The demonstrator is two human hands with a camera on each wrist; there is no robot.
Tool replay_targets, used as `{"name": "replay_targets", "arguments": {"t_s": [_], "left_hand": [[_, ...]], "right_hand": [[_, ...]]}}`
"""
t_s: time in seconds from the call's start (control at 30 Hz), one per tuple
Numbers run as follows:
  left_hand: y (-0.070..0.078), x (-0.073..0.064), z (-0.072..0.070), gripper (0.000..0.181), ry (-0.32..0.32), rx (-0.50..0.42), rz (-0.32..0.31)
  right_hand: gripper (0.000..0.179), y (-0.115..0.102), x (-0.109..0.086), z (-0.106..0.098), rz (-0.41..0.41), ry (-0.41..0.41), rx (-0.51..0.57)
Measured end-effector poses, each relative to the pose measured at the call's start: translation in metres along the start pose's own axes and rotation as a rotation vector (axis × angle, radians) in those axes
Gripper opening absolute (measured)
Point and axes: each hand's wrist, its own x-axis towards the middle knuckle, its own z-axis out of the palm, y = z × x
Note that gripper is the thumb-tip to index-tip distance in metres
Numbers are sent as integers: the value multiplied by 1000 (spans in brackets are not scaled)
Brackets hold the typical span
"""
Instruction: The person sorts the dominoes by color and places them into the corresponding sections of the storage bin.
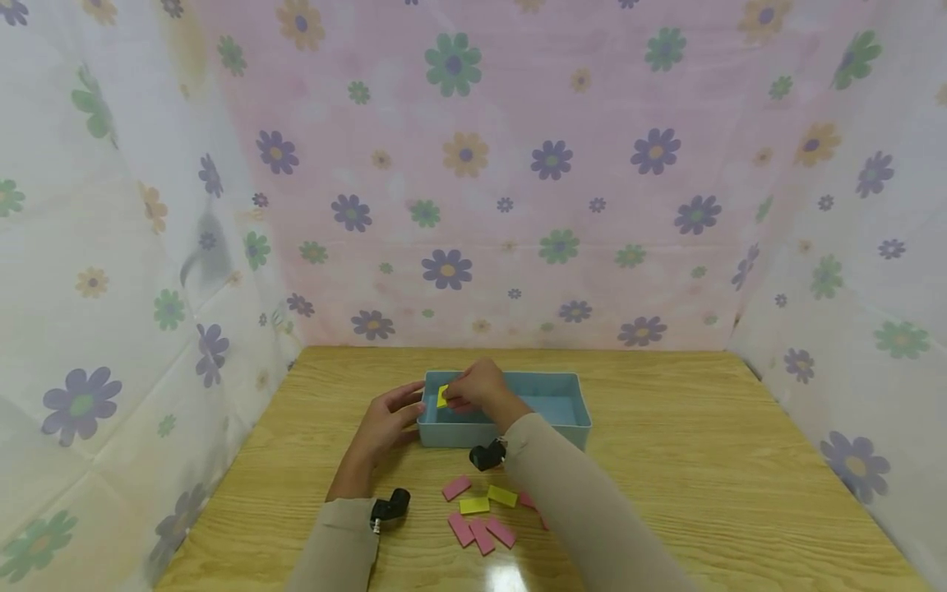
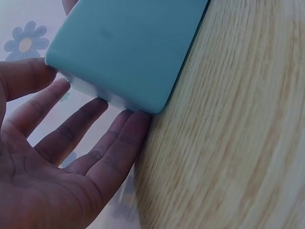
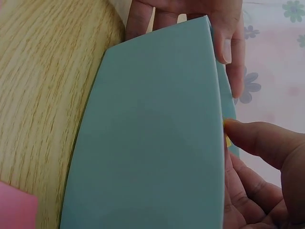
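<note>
A light blue rectangular bin (image 1: 451, 436) stands on the table. My left hand (image 1: 385, 423) touches its left end; in the left wrist view the fairly straight fingers (image 2: 71, 133) press against the end wall. Reaching over the front wall, my right hand (image 1: 481, 388) pinches a yellow rectangular tile (image 1: 442, 396) inside the bin, towards the left end. From the right wrist view, the thumb (image 3: 252, 138) lies against a sliver of yellow, and the bin's wall hides most of the tile. Whether anything else lies in the bin's left part cannot be seen.
Two yellow tiles (image 1: 474, 506) and several pink tiles (image 1: 460, 530) lie on the wooden table (image 1: 681, 460) in front of the bin. My right forearm partly covers some pink ones. Flower-patterned cloth (image 1: 510, 164) surrounds the table at the back and sides.
</note>
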Motion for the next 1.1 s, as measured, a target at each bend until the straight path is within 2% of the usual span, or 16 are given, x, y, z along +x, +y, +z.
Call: {"name": "replay_targets", "arguments": {"t_s": [0.47, 0.8, 0.97, 1.1], "left_hand": [[-1, -1, 1, 48, 1, -25, -5], [-2, 0, 0, 48, -1, -20, -5], [-1, -1, -1, 47, 0, -16, -8], [-1, -1, -1, 47, 0, -22, -7]], "right_hand": [[8, 2, 4, 12, 20, 15, -41], [11, 0, 2, 11, 23, 18, -21], [26, 0, 5, 11, 59, 27, -71], [43, 2, 6, 13, 92, -16, -82]]}}
